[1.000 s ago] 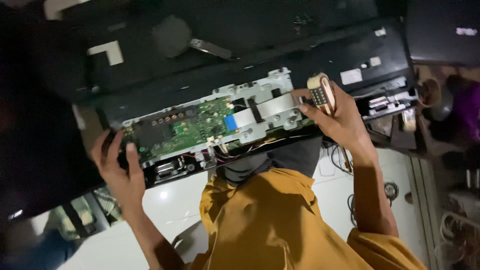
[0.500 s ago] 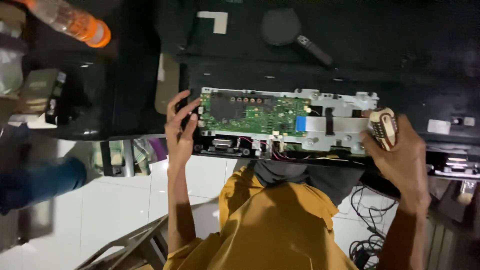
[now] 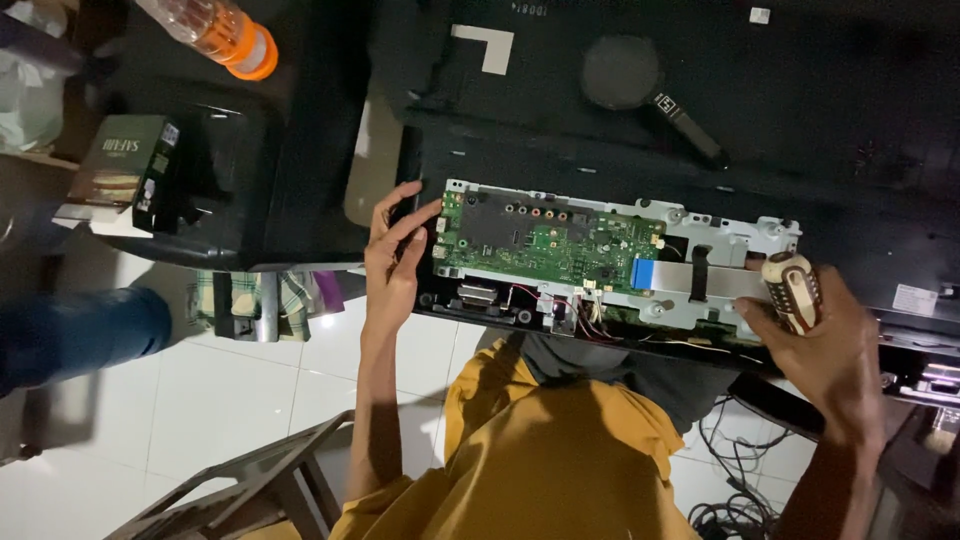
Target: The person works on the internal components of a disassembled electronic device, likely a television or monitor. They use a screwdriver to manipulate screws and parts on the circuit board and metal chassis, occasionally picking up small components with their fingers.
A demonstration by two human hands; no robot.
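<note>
Green board (image 3: 545, 245) runs lengthwise along the panel's (image 3: 700, 150) near edge, left hand (image 3: 392, 262) released, touching its left end, right hand (image 3: 825, 345) gripping screwdriver (image 3: 792, 290) at right end.

Single head view looks steeply down, close over the circuit board (image 3: 550, 240)

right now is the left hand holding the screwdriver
No, the left hand rests on the circuit board's edge; the right hand grips the screwdriver.

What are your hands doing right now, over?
Left hand touching the left edge of the green circuit board. Right hand shut on a screwdriver, handle up. Grey flat cable lies beside the screwdriver.
</note>
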